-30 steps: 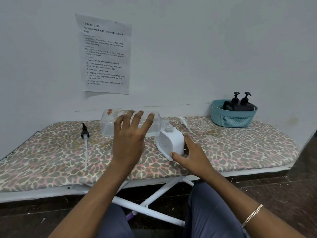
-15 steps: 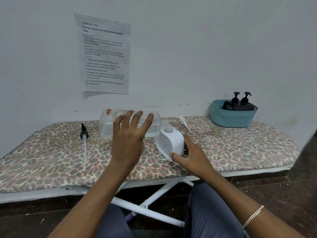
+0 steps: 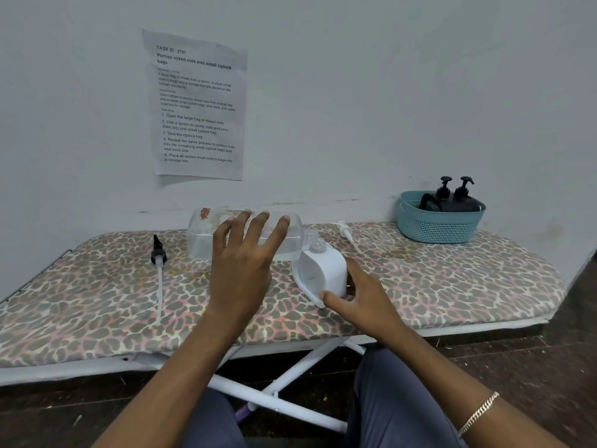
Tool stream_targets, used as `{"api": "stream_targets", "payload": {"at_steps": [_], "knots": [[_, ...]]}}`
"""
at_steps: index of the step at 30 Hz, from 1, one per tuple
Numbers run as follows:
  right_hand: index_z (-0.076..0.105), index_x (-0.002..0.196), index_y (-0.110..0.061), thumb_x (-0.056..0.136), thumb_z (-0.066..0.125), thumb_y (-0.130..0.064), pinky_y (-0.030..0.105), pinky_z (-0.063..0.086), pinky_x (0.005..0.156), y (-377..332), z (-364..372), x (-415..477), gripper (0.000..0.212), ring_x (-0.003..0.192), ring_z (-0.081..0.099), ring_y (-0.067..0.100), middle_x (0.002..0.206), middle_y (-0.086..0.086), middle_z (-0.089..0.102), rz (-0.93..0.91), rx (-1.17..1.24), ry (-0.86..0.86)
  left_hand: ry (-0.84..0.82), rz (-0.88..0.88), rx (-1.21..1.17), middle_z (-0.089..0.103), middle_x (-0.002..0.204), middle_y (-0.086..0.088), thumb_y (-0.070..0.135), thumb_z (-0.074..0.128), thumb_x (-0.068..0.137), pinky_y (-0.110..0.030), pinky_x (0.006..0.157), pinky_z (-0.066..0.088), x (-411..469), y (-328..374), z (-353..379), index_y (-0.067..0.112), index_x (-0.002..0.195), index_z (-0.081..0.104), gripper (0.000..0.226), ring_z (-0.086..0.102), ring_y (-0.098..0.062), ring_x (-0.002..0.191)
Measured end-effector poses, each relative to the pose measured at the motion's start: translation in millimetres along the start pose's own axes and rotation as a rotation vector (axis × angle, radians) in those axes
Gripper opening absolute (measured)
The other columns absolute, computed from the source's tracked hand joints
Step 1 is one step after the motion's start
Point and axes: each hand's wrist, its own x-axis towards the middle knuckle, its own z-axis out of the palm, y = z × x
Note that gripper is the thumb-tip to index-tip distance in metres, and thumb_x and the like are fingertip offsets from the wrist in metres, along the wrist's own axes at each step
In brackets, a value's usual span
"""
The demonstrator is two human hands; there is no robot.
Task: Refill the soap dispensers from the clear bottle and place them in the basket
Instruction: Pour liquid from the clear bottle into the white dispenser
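Note:
My left hand [image 3: 242, 270] grips the clear bottle [image 3: 206, 234], which lies level in the air with its neck over the open mouth of the white soap dispenser [image 3: 323, 273]. A little clear liquid sits in the bottle's lower side. The dispenser stands on the board, and my right hand [image 3: 365, 302] holds its base between thumb and fingers. At the far right stands the teal basket [image 3: 439, 227] with two black pump dispensers [image 3: 452, 202] inside.
A black pump head with its tube [image 3: 158, 253] lies on the leopard-print ironing board [image 3: 97, 302] to the left. A white pump head [image 3: 345, 231] lies behind the dispenser. A printed sheet [image 3: 197, 105] hangs on the wall. The board's white legs cross below.

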Motion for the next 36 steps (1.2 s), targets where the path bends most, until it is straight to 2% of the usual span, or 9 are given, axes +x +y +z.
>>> {"api": "stream_targets", "payload": {"at_steps": [3,12,18,22,27,31,36], "knots": [[0.046,0.145,-0.050,0.080,0.074,-0.052,0.015,0.057,0.074,1.4,0.7,0.5,0.070,0.104,0.065,-0.010,0.118,-0.028,0.066,0.002,-0.005,0.005,0.002,0.000,0.000,0.066,0.138,-0.016,-0.017,0.067,0.070,-0.052,0.109,0.032,0.6,0.2,-0.7,0.021,0.145,0.063,0.084,0.058,-0.042,0.132],[0.045,0.144,-0.051,0.080,0.073,-0.053,0.018,0.058,0.076,3.4,1.0,1.1,0.070,0.104,0.064,-0.010,0.117,-0.029,0.065,-0.001,-0.021,0.004,0.001,0.004,0.003,0.066,0.138,-0.016,-0.017,0.066,0.069,-0.052,0.109,0.031,1.0,0.3,-1.1,0.020,0.144,0.063,0.084,0.058,-0.042,0.131],[0.038,0.129,-0.074,0.081,0.075,-0.050,0.012,0.056,0.066,-1.2,0.4,0.7,0.065,0.100,0.065,-0.012,0.115,-0.038,0.063,-0.001,-0.012,0.016,-0.005,0.002,0.003,0.065,0.139,-0.016,-0.016,0.067,0.070,-0.052,0.109,0.031,1.0,0.2,-1.3,0.021,0.146,0.062,0.084,0.057,-0.042,0.132],[0.037,0.128,-0.076,0.082,0.075,-0.049,0.012,0.056,0.064,-3.5,0.6,0.3,0.066,0.098,0.067,-0.012,0.117,-0.039,0.061,0.001,-0.009,0.012,-0.004,0.005,0.006,0.065,0.139,-0.016,-0.016,0.067,0.070,-0.052,0.110,0.031,0.7,0.1,-0.2,0.021,0.146,0.061,0.085,0.057,-0.042,0.132],[0.040,0.134,-0.067,0.082,0.075,-0.051,0.015,0.057,0.071,-2.9,-0.4,-0.6,0.064,0.103,0.064,-0.012,0.114,-0.035,0.064,0.014,-0.030,0.008,0.012,0.007,-0.001,0.064,0.139,-0.016,-0.016,0.062,0.070,-0.052,0.109,0.031,0.5,-1.1,0.9,0.021,0.146,0.061,0.084,0.056,-0.042,0.132],[0.043,0.145,-0.053,0.082,0.073,-0.052,0.012,0.055,0.070,-1.9,-0.3,-0.1,0.070,0.103,0.064,-0.012,0.119,-0.028,0.065,0.012,-0.026,-0.004,0.013,0.006,-0.002,0.064,0.139,-0.016,-0.016,0.062,0.070,-0.053,0.110,0.031,0.2,-0.8,1.2,0.021,0.146,0.060,0.084,0.056,-0.042,0.133],[0.044,0.149,-0.046,0.082,0.072,-0.054,0.019,0.059,0.079,1.5,-1.0,0.5,0.073,0.108,0.062,-0.009,0.124,-0.025,0.065,0.011,-0.043,-0.012,0.014,0.005,-0.004,0.065,0.139,-0.015,-0.016,0.063,0.071,-0.052,0.110,0.031,-0.1,-0.4,0.9,0.021,0.146,0.061,0.084,0.056,-0.042,0.133]]}}
